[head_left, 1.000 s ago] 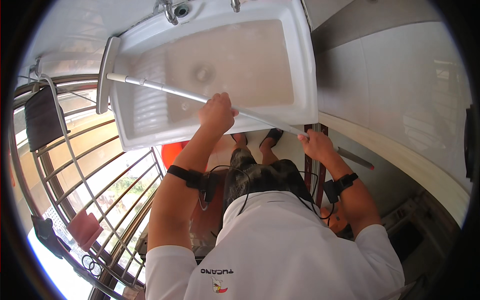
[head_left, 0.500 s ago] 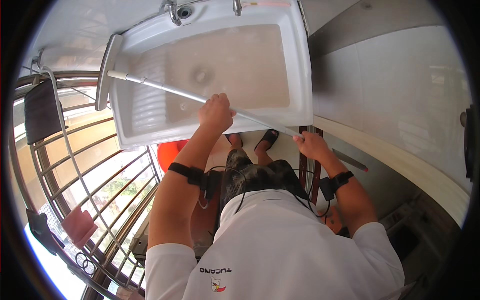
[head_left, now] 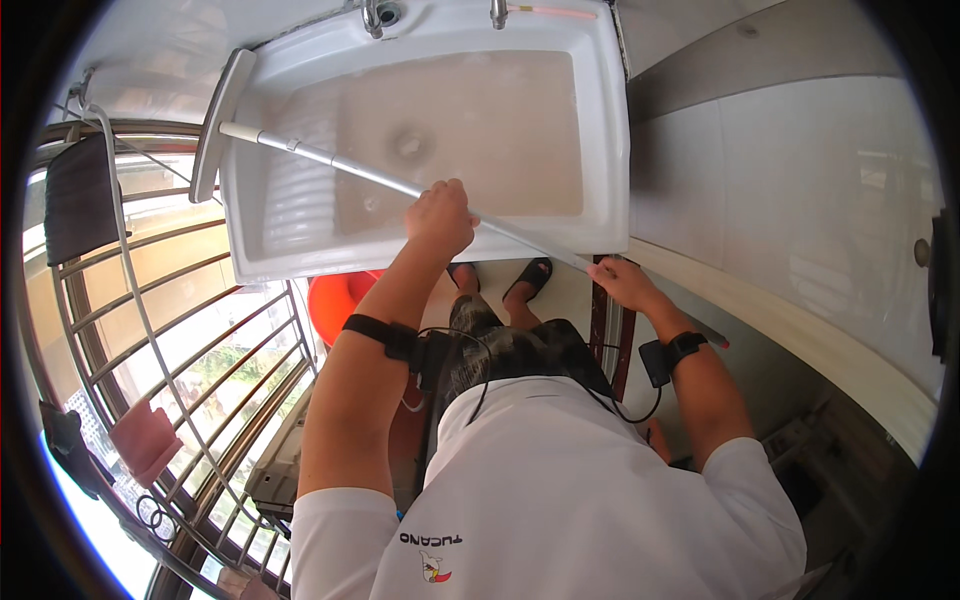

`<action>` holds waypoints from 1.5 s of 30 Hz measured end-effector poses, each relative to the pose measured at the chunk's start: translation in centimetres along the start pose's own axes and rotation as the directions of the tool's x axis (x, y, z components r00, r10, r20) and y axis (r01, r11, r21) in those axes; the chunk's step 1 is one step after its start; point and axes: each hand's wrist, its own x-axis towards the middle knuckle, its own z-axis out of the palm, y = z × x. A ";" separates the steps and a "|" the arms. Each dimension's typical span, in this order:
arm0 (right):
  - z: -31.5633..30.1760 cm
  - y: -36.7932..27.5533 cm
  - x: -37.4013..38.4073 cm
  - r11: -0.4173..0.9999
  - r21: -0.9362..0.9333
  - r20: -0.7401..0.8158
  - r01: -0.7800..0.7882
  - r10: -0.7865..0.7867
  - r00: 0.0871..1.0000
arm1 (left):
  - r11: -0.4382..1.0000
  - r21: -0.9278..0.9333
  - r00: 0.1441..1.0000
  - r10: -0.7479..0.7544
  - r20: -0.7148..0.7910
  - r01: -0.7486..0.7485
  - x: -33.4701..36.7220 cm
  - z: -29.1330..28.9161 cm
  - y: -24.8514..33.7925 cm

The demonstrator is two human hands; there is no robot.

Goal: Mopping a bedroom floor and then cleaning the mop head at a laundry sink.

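Observation:
My left hand is wrapped around the middle of a silver pole, above the near edge of a white sink. At the pole's near right end, my right hand is closed on it, just beyond the sink's front right corner. The pole slants up to the left, ending in a long, flat, pale head like a flat mop's. That head lies across the sink's left rim, tilted. Cloudy water covers the sink bottom, with a dark drain showing through.
Two taps stand at the sink's back edge, one a metal tap. A red basin sits under the sink at left. Window bars with a hose run along the left. A white wall panel rises at right.
The view has shifted slightly, so the sink and the flat mop appear a little higher. Both hands keep their hold on the pole, and the head stays by the left rim.

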 end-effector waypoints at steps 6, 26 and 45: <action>-0.8 -1.9 -0.5 0.974 -0.223 0.092 -0.042 0.064 0.994 | 0.999 -0.034 0.999 -0.025 -0.037 0.024 0.0 0.6 -0.1; -0.7 -2.1 -0.3 0.956 -0.274 0.116 -0.100 0.136 0.984 | 0.999 -0.024 0.999 -0.027 -0.042 0.026 0.0 0.7 0.0; -0.1 -1.1 0.4 0.957 -0.282 0.095 -0.068 0.098 0.991 | 0.998 -0.051 0.997 -0.029 -0.069 0.026 -0.1 0.6 0.0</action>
